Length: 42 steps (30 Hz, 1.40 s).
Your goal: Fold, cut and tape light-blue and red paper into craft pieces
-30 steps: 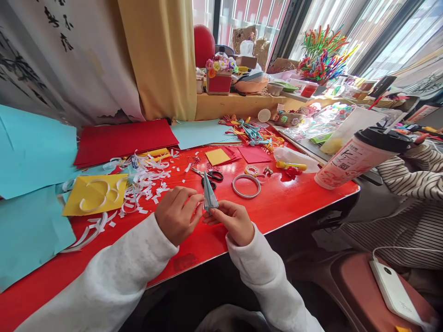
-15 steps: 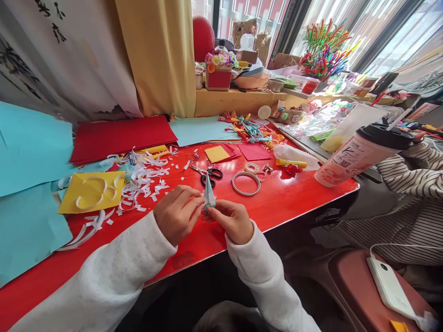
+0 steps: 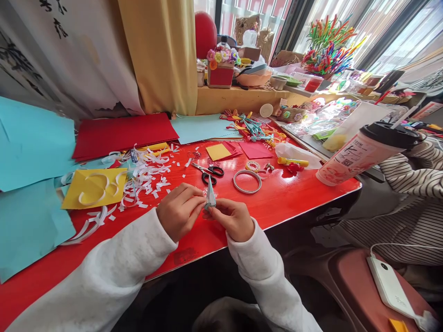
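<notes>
A small folded light-blue paper piece (image 3: 210,196), its narrow tip pointing up and away, is between my two hands above the red table. My left hand (image 3: 181,210) pinches its left side near the lower end. Thumb and fingers of my right hand (image 3: 234,218) close on its bottom right corner. Just beyond the paper lie black-handled scissors (image 3: 209,174), their blades partly open. To the right of them a roll of tape (image 3: 247,181) lies flat, with a smaller roll (image 3: 252,166) behind it.
White paper scraps (image 3: 148,180) and a yellow sheet (image 3: 94,188) lie left on the red table (image 3: 284,203). Red sheets (image 3: 124,135) are behind them. A tall drink cup (image 3: 363,154) stands at the right edge. Beyond it shows a person's striped sleeve (image 3: 411,170).
The view has shifted slightly, so the table items sit a little further right in the picture. Both hands keep their hold on the blue paper, with hardly any movement.
</notes>
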Tool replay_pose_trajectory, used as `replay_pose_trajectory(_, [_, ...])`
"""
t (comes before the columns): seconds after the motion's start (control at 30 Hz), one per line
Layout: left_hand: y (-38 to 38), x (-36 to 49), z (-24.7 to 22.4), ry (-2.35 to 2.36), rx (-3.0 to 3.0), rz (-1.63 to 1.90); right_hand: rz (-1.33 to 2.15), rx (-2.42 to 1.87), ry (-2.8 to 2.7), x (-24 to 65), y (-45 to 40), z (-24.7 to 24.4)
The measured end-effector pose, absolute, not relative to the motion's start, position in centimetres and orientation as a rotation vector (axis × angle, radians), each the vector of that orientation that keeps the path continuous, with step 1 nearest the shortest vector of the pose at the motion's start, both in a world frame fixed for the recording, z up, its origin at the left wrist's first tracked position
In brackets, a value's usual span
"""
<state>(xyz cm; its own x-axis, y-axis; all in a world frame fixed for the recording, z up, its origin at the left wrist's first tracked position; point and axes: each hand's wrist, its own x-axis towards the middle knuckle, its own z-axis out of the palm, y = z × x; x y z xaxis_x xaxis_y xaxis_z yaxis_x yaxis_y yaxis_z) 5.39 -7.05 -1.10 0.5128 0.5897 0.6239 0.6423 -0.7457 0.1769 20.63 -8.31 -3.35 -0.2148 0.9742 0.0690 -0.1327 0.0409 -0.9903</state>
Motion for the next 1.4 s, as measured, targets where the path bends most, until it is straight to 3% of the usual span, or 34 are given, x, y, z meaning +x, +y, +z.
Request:
replay_pose_trajectory(0.5, [-6.7, 5.1, -1.1, -1.083, -2.733, -1.098, 1.361, -0.908, -1.296, 20.8, -8.2, -4.0])
replay_pose_trajectory(0.83, [-6.8, 5.1, -0.8, -1.217, -2.780, -1.152, 1.529, -0.872, -1.188, 20.8, -8.2, -2.7])
replay_pose_trajectory(1.13, [-6.5, 4.8, 0.4, -1.911, -2.997, -2.027, 1.844, -0.743, -1.208, 21.1, -7.8, -2.7])
replay_pose_trajectory(1.4, [-6.5, 5.0, 0.9, -2.076, -2.400, -2.891, 1.923, -0.583, -1.108, 21.5, -7.7, -2.8])
